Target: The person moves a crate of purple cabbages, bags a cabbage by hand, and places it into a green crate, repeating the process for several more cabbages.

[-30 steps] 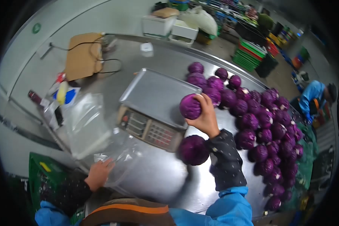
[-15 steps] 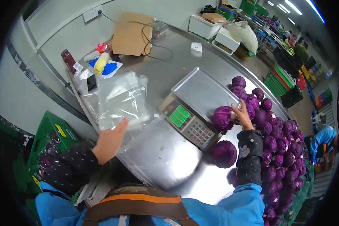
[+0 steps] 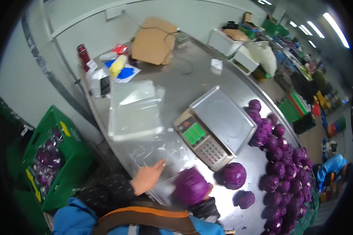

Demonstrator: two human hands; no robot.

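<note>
My left hand [image 3: 148, 178] is over the near edge of the metal table, its fingertips pinched together at a thin clear plastic bag [image 3: 143, 152]. A red cabbage [image 3: 191, 185], blurred by motion, is in my right hand [image 3: 210, 190], whose fingers are mostly hidden behind it. The cabbage is just right of my left hand. Beyond both hands lies a stack of clear bags [image 3: 135, 115]. To its right stands a digital scale [image 3: 223, 119] with a bare pan and a lit green display. Two loose cabbages, a larger one [image 3: 233, 176] and a smaller one [image 3: 245, 199], lie right of my hands.
A large pile of red cabbages [image 3: 288, 172] covers the table's right side. On the floor at left, a green crate [image 3: 80, 166] holds bagged cabbages. A cardboard piece [image 3: 155, 41], a dark red bottle [image 3: 83, 56] and a cable lie toward the wall. Another person [image 3: 330, 170] is at far right.
My right hand has brought a cabbage from beside the scale pan toward my body. My left hand has moved from the bag stack toward the near table edge. The view has shifted.
</note>
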